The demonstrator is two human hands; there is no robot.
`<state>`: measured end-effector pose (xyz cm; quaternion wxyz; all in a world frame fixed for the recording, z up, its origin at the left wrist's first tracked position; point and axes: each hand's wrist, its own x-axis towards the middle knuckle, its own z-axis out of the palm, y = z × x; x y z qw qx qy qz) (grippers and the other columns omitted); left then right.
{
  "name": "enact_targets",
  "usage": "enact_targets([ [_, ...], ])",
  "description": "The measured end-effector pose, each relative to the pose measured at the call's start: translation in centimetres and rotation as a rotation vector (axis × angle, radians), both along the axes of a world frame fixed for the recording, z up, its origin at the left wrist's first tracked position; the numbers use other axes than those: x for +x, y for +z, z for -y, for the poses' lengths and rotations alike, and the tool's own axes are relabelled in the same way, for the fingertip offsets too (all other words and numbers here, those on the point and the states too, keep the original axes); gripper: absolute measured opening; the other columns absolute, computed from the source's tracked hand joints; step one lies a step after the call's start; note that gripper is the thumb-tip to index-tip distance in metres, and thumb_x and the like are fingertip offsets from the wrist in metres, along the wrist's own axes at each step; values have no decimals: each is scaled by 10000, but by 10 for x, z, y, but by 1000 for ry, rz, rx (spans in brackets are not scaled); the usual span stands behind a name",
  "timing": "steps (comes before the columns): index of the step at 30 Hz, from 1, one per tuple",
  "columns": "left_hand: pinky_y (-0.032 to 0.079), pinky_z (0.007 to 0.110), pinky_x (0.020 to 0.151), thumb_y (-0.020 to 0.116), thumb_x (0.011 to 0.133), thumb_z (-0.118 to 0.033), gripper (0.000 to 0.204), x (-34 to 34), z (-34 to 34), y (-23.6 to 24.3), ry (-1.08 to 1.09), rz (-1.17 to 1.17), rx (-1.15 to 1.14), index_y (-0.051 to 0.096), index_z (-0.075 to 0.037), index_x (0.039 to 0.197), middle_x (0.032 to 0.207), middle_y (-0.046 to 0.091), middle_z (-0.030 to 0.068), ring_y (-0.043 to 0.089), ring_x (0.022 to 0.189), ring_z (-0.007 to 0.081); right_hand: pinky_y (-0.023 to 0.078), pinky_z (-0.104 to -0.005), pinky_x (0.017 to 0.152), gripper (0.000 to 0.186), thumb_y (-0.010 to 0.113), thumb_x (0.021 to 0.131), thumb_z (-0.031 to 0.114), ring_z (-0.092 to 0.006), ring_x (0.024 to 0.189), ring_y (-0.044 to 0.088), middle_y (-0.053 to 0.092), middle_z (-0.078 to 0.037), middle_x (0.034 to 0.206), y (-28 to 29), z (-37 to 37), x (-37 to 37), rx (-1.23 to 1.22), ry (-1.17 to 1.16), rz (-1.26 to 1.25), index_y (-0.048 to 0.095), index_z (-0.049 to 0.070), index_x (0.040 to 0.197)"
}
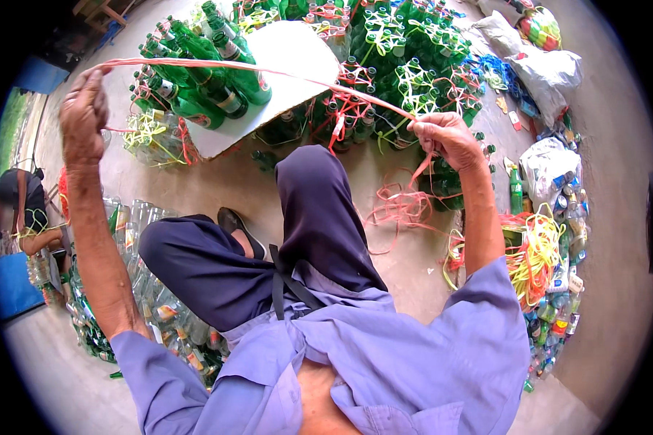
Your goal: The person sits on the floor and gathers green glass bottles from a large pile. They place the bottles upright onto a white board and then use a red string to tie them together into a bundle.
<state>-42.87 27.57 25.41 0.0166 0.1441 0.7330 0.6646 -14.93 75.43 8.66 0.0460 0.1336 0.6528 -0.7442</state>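
A pinkish-red plastic strap (283,72) stretches across the view between my two raised hands. My left hand (85,116) is closed on one end at the upper left. On the right, my right hand (446,138) pinches the strap, and its loose length hangs down into a tangle (403,206) on the floor. Beyond the strap, a cluster of green glass bottles (203,76) stands on a white board (297,54). The strap passes in front of these bottles; whether it touches them I cannot tell.
Bundles of green bottles (406,58) tied with red and yellow straps stand at the back. Clear bottles (149,217) lie by my left leg. A heap of yellow and red straps (533,257) lies at right, near white sacks (544,72). Another person (33,206) is at far left.
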Motion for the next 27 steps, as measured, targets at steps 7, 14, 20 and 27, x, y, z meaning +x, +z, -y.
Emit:
enact_targets([
  [7, 165, 194, 398, 569, 1012, -165, 248, -23, 51, 22, 187, 35, 108, 627, 21, 1165, 589, 299, -102, 220, 452, -1, 254, -191, 439, 235, 696, 922, 205, -14, 494, 362, 477, 72, 608, 28, -26, -14, 11, -10, -87, 718, -27, 948],
  [14, 159, 198, 385, 558, 1021, -240, 222, -29, 118, -10, 245, 148, 55, 652, -56, 1105, 592, 279, -127, 223, 442, -3, 216, -205, 413, 217, 666, 935, 184, -13, 433, 323, 434, 79, 556, 61, -24, -43, 8, -11, -202, 683, -31, 911],
  [20, 185, 181, 369, 616, 971, -188, 140, -5, 108, -38, 138, 273, 92, 639, -54, 1004, 584, 339, -115, 270, 425, -2, 205, -197, 396, 180, 664, 927, 151, -8, 433, 307, 399, 87, 561, 56, -30, -41, -67, -88, -201, 672, -25, 889],
  [27, 182, 188, 369, 628, 946, -173, 123, 38, 108, -46, -26, 317, -195, 635, -50, 944, 576, 382, -115, 293, 426, -12, 188, -187, 377, 154, 677, 920, 135, 4, 415, 297, 396, 96, 557, 50, -37, -51, -8, -270, -167, 676, -15, 886],
])
